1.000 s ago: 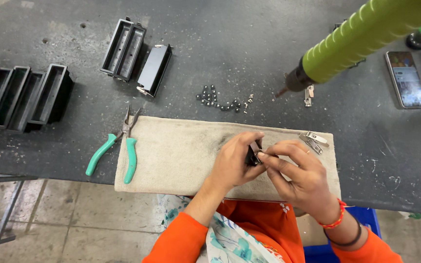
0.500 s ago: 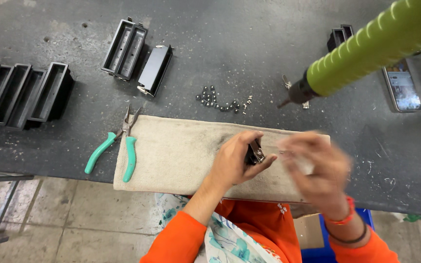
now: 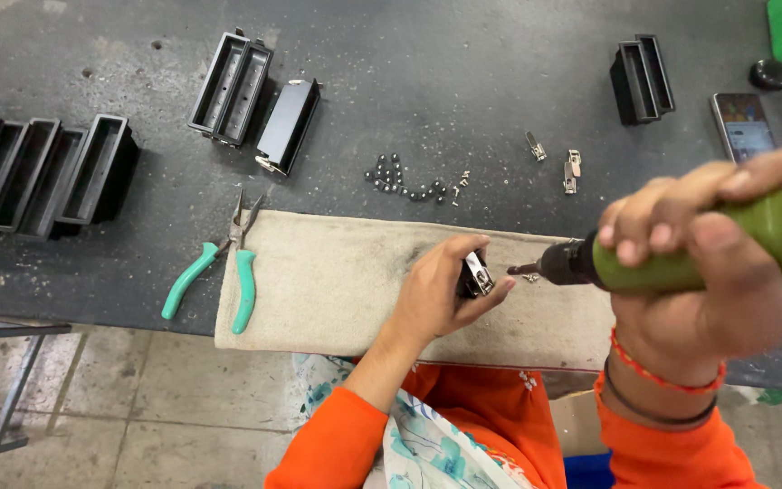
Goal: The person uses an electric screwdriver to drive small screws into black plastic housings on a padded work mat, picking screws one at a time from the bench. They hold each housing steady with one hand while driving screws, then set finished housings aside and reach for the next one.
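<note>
I see the dark workbench point(image 3: 463, 109) with a beige cloth point(image 3: 337, 281) where my left hand point(image 3: 441, 294) pinches a small black part with a metal clip point(image 3: 474, 274), fingers pressed around it. My right hand point(image 3: 708, 281) wraps the green power screwdriver point(image 3: 681, 249), its bit just beside the clip. Judging by the row of black housings point(image 3: 38, 172) at left, with loose clips point(image 3: 572, 167) and dark beads point(image 3: 400, 178) waiting, much remains.

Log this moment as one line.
left hand: holds black part on cloth | right hand: grips green driver, tip beside part
</note>
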